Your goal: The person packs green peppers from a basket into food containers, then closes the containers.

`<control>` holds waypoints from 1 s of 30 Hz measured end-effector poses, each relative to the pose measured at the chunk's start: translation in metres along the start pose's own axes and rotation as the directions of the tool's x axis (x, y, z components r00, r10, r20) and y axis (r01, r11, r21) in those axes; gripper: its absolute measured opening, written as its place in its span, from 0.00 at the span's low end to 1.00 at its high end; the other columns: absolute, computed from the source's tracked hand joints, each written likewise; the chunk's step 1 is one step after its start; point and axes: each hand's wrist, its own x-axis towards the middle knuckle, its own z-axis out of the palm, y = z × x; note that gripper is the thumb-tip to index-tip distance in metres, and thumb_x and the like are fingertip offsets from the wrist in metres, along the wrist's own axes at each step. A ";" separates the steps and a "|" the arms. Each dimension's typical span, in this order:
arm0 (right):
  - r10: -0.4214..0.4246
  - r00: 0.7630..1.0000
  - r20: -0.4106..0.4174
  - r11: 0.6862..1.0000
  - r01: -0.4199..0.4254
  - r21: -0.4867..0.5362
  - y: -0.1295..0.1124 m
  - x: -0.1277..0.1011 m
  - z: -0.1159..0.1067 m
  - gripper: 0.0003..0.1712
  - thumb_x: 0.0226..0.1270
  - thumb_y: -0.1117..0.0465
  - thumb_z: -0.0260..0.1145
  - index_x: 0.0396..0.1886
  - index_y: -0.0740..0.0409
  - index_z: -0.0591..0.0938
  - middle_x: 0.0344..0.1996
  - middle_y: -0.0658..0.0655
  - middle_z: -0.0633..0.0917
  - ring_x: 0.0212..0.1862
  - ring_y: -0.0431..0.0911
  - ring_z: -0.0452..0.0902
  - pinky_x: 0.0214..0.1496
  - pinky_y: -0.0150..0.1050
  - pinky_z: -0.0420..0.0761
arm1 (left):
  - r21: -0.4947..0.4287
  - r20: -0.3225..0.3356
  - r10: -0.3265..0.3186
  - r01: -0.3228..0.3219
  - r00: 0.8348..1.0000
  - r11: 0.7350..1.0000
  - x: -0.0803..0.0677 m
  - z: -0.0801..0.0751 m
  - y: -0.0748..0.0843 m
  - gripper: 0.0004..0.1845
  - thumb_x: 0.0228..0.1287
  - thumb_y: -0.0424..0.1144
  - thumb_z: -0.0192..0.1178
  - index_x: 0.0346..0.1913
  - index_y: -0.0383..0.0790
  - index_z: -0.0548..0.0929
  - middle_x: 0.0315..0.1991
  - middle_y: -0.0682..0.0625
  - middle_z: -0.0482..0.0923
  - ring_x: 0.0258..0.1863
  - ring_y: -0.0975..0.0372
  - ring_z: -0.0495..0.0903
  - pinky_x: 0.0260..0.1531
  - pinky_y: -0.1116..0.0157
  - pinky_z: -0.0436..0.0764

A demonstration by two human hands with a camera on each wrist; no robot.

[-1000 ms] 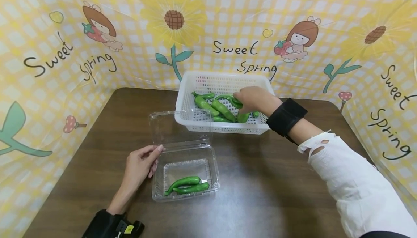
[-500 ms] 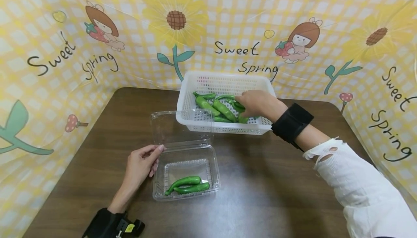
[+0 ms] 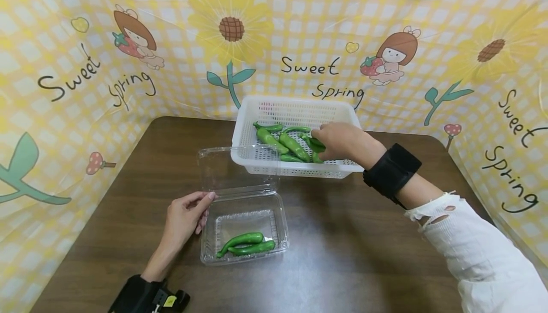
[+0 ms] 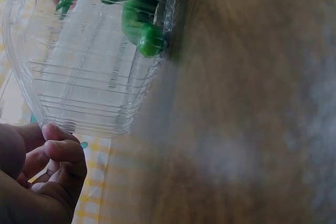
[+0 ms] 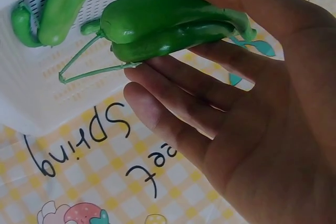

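My left hand [image 3: 185, 218] pinches the left edge of an open clear plastic box [image 3: 280, 213], near the hinge of its raised lid [image 3: 237, 165]. Two slender green peppers [image 3: 246, 242] lie side by side in the box. Over the white basket [image 3: 239, 149], my right hand [image 3: 342, 141] holds two green peppers [image 5: 163, 22] pressed together, thumb above and fingers below, as the right wrist view shows. A thin bent stem [image 5: 86, 75] sticks out from their end. Several more green peppers [image 3: 293, 146] lie in the basket.
A brown wooden table [image 3: 342, 237] carries the box and, behind it, the basket. The lid stands up against the basket's front left corner in the head view. A yellow checked cloth [image 3: 299, 13] with printed flowers walls the table at the back and sides.
My right hand has shifted slightly to the right in the basket, and its forearm has swung right. The left hand and the box stay where they were.
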 end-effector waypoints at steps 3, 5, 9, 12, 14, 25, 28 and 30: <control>-0.005 1.000 -0.002 1.000 0.005 0.000 -0.004 -0.005 0.000 0.26 0.64 0.53 0.70 0.56 0.61 0.77 0.39 0.59 0.81 0.38 0.49 0.74 0.43 0.44 0.75 | 0.001 0.001 0.001 -0.001 1.000 1.000 0.000 0.000 0.001 0.18 0.70 0.54 0.60 0.44 0.42 0.88 0.18 0.45 0.75 0.08 0.56 0.71 0.08 0.62 0.74; -0.006 1.000 -0.003 1.000 0.006 -0.001 -0.006 -0.008 0.001 0.27 0.64 0.53 0.70 0.58 0.62 0.76 0.40 0.59 0.81 0.39 0.50 0.74 0.43 0.44 0.76 | 0.002 0.004 0.000 0.000 1.000 1.000 0.000 -0.001 0.001 0.18 0.70 0.54 0.60 0.44 0.42 0.88 0.18 0.44 0.75 0.09 0.56 0.71 0.08 0.62 0.74; -0.007 1.000 -0.007 1.000 0.007 -0.010 -0.009 -0.013 0.001 0.28 0.64 0.53 0.70 0.60 0.61 0.76 0.41 0.59 0.81 0.39 0.50 0.75 0.44 0.45 0.77 | 0.005 0.002 -0.007 0.007 1.000 1.000 -0.001 -0.001 0.001 0.18 0.69 0.54 0.60 0.44 0.42 0.88 0.18 0.44 0.75 0.09 0.57 0.72 0.08 0.61 0.75; -0.007 1.000 -0.008 1.000 0.007 -0.019 -0.012 -0.015 0.002 0.28 0.63 0.52 0.70 0.58 0.60 0.76 0.40 0.59 0.81 0.39 0.50 0.76 0.44 0.45 0.79 | 0.010 0.001 -0.008 0.008 1.000 1.000 -0.002 0.000 0.002 0.18 0.69 0.54 0.60 0.43 0.41 0.87 0.18 0.44 0.75 0.09 0.57 0.71 0.09 0.62 0.75; -0.009 1.000 -0.008 1.000 0.009 -0.021 -0.015 -0.017 0.002 0.28 0.63 0.52 0.70 0.58 0.59 0.76 0.40 0.59 0.81 0.39 0.50 0.76 0.44 0.46 0.79 | 0.008 0.002 -0.008 0.008 1.000 1.000 -0.003 0.000 0.002 0.18 0.69 0.54 0.60 0.43 0.41 0.87 0.18 0.44 0.75 0.08 0.58 0.71 0.09 0.62 0.75; -0.054 0.998 -0.030 0.998 0.053 -0.019 -0.034 -0.029 -0.002 0.26 0.65 0.52 0.70 0.57 0.60 0.76 0.41 0.59 0.80 0.42 0.50 0.76 0.46 0.45 0.79 | 0.004 -0.001 -0.024 0.024 1.000 1.000 -0.003 0.001 -0.003 0.18 0.70 0.54 0.60 0.45 0.43 0.88 0.19 0.45 0.76 0.09 0.57 0.72 0.08 0.61 0.75; -0.060 0.997 -0.058 0.998 0.059 -0.020 -0.039 -0.034 -0.005 0.24 0.63 0.53 0.71 0.54 0.59 0.77 0.39 0.57 0.80 0.40 0.49 0.75 0.44 0.43 0.78 | -0.004 -0.004 -0.017 0.017 1.000 1.000 -0.001 0.001 -0.003 0.17 0.70 0.52 0.60 0.45 0.43 0.88 0.19 0.45 0.76 0.09 0.57 0.72 0.08 0.61 0.74; -0.060 0.996 -0.065 0.998 0.059 -0.020 -0.042 -0.037 -0.007 0.24 0.63 0.53 0.71 0.53 0.59 0.77 0.39 0.57 0.79 0.40 0.49 0.74 0.43 0.43 0.78 | -0.006 -0.005 -0.010 0.010 1.000 1.000 0.000 0.001 -0.002 0.16 0.70 0.52 0.60 0.45 0.43 0.88 0.19 0.44 0.76 0.09 0.57 0.72 0.07 0.61 0.74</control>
